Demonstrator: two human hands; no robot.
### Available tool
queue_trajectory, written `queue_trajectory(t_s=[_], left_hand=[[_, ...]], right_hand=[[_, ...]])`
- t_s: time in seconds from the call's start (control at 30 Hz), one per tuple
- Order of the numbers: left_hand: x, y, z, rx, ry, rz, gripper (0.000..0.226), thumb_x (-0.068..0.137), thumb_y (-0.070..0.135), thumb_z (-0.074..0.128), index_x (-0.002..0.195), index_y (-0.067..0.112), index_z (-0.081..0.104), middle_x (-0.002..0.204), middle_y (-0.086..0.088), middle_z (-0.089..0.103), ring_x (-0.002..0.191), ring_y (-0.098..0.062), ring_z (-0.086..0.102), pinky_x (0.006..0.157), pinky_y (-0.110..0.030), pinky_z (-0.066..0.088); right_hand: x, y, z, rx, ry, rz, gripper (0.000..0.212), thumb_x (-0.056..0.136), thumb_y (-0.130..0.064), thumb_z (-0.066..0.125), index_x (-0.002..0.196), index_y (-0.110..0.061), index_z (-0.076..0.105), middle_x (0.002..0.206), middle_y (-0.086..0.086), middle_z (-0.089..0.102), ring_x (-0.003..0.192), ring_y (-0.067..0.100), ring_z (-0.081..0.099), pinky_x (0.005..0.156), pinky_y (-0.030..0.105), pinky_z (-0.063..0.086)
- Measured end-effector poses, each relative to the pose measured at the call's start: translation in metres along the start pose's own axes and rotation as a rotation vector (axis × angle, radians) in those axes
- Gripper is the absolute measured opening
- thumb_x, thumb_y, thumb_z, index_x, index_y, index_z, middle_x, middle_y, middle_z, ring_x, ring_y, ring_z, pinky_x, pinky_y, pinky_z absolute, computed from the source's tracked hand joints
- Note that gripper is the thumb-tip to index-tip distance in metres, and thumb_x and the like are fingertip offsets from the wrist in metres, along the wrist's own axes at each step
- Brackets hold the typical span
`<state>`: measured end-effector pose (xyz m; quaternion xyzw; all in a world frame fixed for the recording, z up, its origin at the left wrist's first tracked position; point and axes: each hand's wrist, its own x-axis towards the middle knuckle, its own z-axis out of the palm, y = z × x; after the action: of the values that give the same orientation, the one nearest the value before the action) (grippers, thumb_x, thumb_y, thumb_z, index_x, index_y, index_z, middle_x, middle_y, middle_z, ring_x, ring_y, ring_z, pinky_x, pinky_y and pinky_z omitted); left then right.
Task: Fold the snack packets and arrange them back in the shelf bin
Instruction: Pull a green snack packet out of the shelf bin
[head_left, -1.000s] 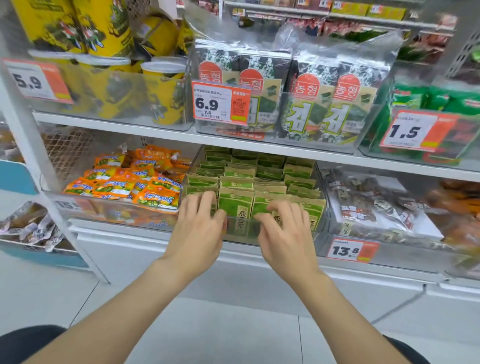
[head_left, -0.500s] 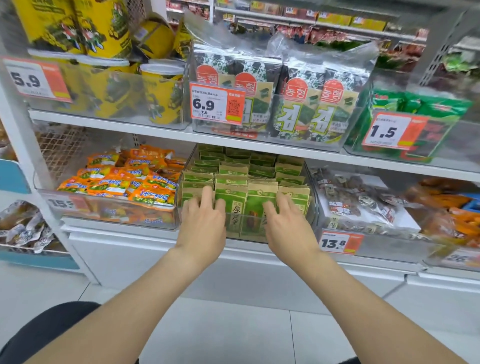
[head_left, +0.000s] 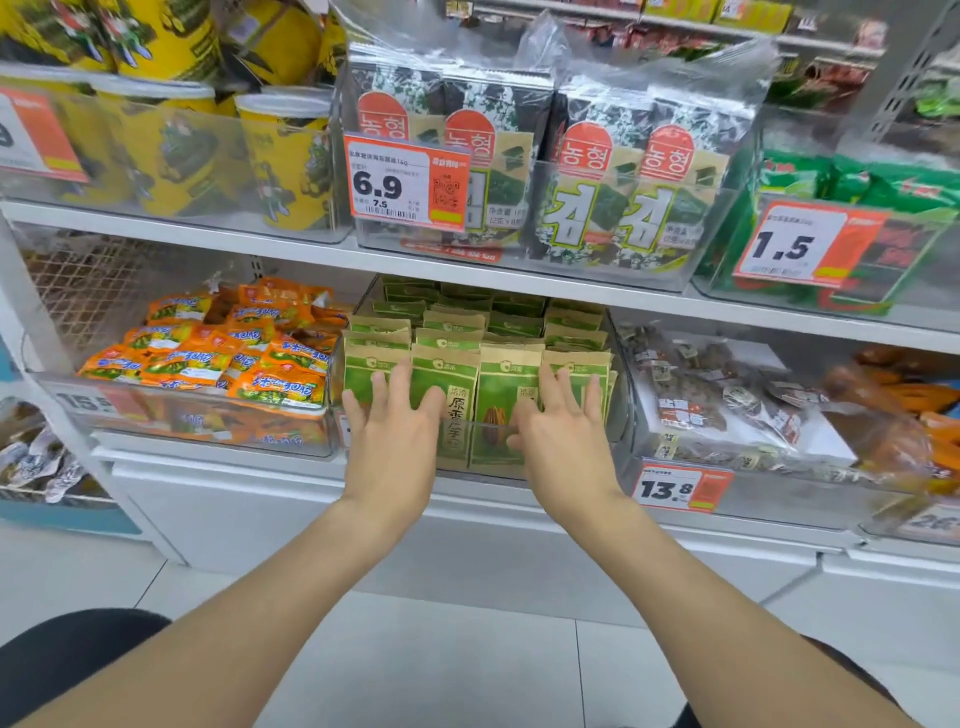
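2 bare forearms reach forward over a pale tiled floor (head_left: 415, 654), with dark-clad knees at both lower corners of the view. The left hand (head_left: 390, 441) is released, fingers straight and spread, gripping nothing; its fingertips lie over the faces of the front-row green packets (head_left: 501, 395). The right hand (head_left: 567, 441) is likewise loose and splayed, holding nothing, its fingers over the right end of the same row. Whether either hand actually presses the packs cannot be told.

The packets stand upright in a clear bin (head_left: 621, 400) on the lower shelf, 4 across the front, with more rows packed behind them toward the back. The 2 middle packs of the front row show between the hands.

Just left of the bin, orange packets (head_left: 234, 358) lie heaped in a neighbouring clear bin. Just right, bags of brown snacks (head_left: 727, 400) fill another, with a 13.8 tag (head_left: 680, 488) on its front.

On the upper shelf (head_left: 234, 241), seaweed packs (head_left: 550, 171) sit directly above the green packets behind a 6.9 tag (head_left: 408, 182). Yellow cups (head_left: 283, 156) stand to their left, and green bags (head_left: 862, 182) sit to their right behind a 1.5 tag (head_left: 800, 244).
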<state>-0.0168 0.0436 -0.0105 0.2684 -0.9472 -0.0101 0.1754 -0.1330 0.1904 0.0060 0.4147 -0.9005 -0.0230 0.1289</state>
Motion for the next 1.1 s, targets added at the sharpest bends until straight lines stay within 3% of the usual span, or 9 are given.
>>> queue_trajectory(t_s=[0.1,0.23,0.43,0.57,0.67,0.8,0.93,1.03,1.1], left_hand=[[-0.001,0.0,-0.011,0.019,0.067,-0.028,0.044,0.076,-0.011,0.079,0.099,0.019,0.057,0.157,-0.026,0.038,0.142,-0.048,0.046,0.116,-0.08,0.021],[-0.021,-0.003,-0.016,0.05,0.049,-0.034,0.042,0.07,-0.005,0.089,0.093,0.02,0.063,0.144,-0.024,0.048,0.126,-0.049,0.057,0.115,-0.081,0.026],[-0.051,-0.003,-0.022,0.082,0.055,0.007,0.042,0.063,-0.001,0.094,0.086,0.02,0.066,0.137,-0.024,0.048,0.108,-0.05,0.056,0.111,-0.068,0.034],[-0.056,-0.006,-0.035,0.023,0.013,0.03,0.028,0.073,0.01,0.093,0.087,0.027,0.076,0.136,-0.017,0.05,0.11,-0.046,0.056,0.103,-0.063,0.043],[-0.056,-0.02,-0.048,-0.109,0.083,0.052,0.016,0.086,0.014,0.081,0.097,0.025,0.077,0.123,-0.007,0.052,0.106,-0.037,0.058,0.087,-0.05,0.049],[-0.046,-0.042,-0.065,-0.159,0.203,-0.011,0.032,0.085,0.004,0.074,0.109,0.019,0.058,0.115,-0.005,0.049,0.099,-0.032,0.054,0.077,-0.045,0.047],[-0.035,-0.062,-0.07,-0.048,0.157,-0.049,0.036,0.091,0.006,0.071,0.12,0.019,0.055,0.116,-0.005,0.058,0.103,-0.034,0.056,0.08,-0.048,0.051],[-0.031,-0.075,-0.065,0.004,0.002,-0.022,0.022,0.098,0.012,0.067,0.119,0.019,0.068,0.118,-0.005,0.06,0.103,-0.035,0.061,0.075,-0.045,0.05],[-0.032,-0.078,-0.059,0.049,0.009,0.008,0.023,0.097,0.011,0.069,0.116,0.023,0.072,0.115,-0.002,0.059,0.103,-0.033,0.058,0.072,-0.041,0.044]], right_hand=[[-0.003,-0.001,-0.007,0.037,0.052,0.007,0.027,0.106,-0.024,0.061,0.128,-0.009,0.062,0.171,0.03,0.019,0.159,0.049,0.016,0.128,0.066,0.005],[-0.024,-0.01,-0.006,-0.015,0.013,0.029,0.03,0.093,-0.014,0.078,0.12,-0.008,0.067,0.166,0.032,0.028,0.155,0.052,0.026,0.127,0.067,0.017],[-0.054,-0.023,-0.016,-0.073,-0.054,0.039,0.028,0.082,-0.02,0.089,0.106,-0.013,0.076,0.16,0.031,0.041,0.15,0.05,0.038,0.127,0.056,0.028],[-0.062,-0.027,-0.028,-0.001,0.023,0.101,0.026,0.079,-0.022,0.086,0.099,-0.011,0.074,0.129,0.023,0.066,0.124,0.046,0.061,0.098,0.052,0.053],[-0.06,-0.027,-0.042,0.127,0.182,0.084,0.018,0.089,-0.018,0.067,0.105,-0.01,0.066,0.1,0.015,0.066,0.095,0.038,0.062,0.079,0.045,0.053],[-0.047,-0.032,-0.061,0.201,0.302,0.135,0.016,0.088,-0.016,0.066,0.103,-0.01,0.065,0.097,0.012,0.064,0.088,0.034,0.058,0.069,0.041,0.05],[-0.031,-0.053,-0.071,0.237,0.429,0.107,0.025,0.081,-0.01,0.068,0.106,-0.009,0.068,0.112,0.013,0.053,0.094,0.033,0.052,0.075,0.043,0.049],[-0.019,-0.08,-0.066,0.27,0.325,-0.123,0.028,0.087,-0.012,0.068,0.115,-0.015,0.069,0.11,0.006,0.058,0.1,0.03,0.055,0.085,0.044,0.049],[-0.013,-0.092,-0.063,0.238,0.273,-0.166,0.032,0.084,-0.01,0.073,0.115,-0.02,0.07,0.107,0.003,0.065,0.1,0.03,0.059,0.086,0.042,0.048]])
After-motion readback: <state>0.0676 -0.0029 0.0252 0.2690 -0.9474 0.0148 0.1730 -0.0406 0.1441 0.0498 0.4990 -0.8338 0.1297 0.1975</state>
